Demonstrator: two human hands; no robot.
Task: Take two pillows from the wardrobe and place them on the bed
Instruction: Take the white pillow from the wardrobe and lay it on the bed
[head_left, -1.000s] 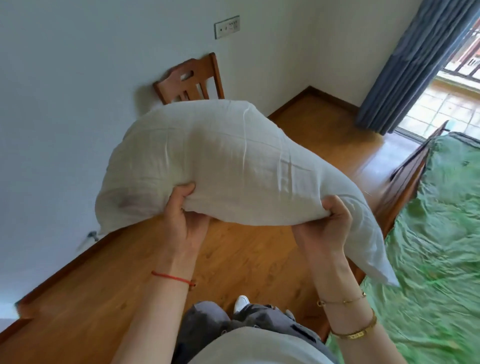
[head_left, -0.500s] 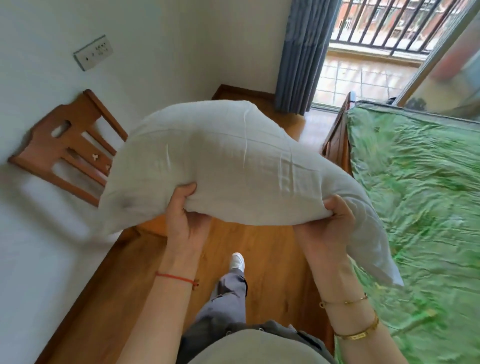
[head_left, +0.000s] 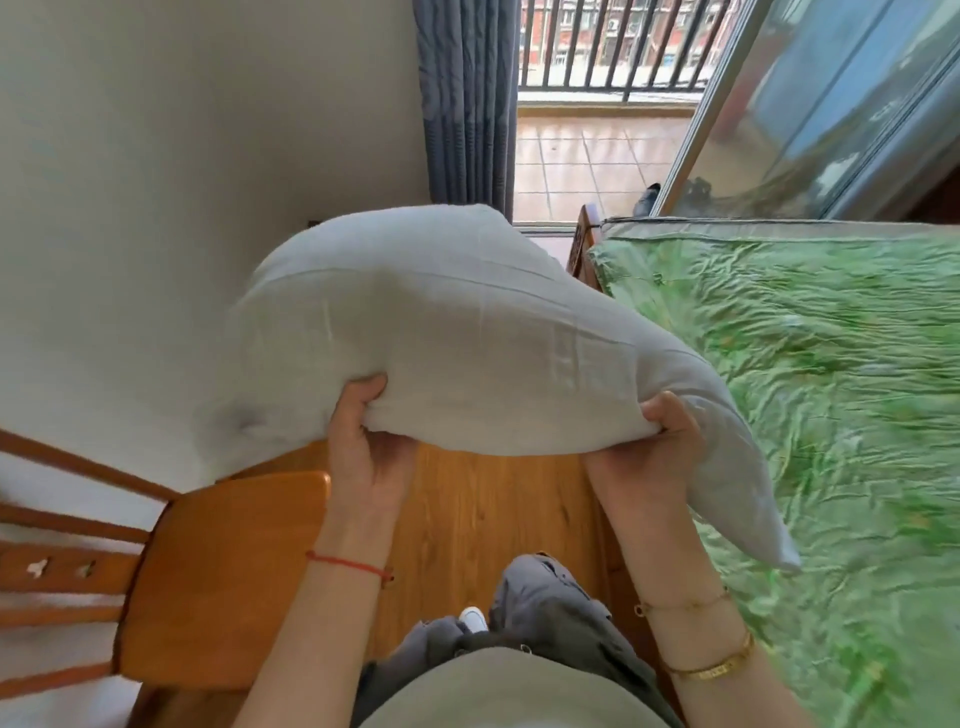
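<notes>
The bed (head_left: 831, 415), wide and clear under its green cover, fills my 3 o'clock side, and its wooden side rail runs just beside my right leg, so I judge a shin knock likeliest if I step over carelessly. The pillow (head_left: 441, 338) hangs limp at 12 o'clock, its right corner drooping over the mattress edge; the chair (head_left: 218, 582) crowds my 9 o'clock. My left hand (head_left: 371, 457) and right hand (head_left: 649, 457) each pinch only its near hem, which could slip.

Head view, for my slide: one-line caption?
Both hands, left and right, carry a white pillow beside the green bed.
</notes>
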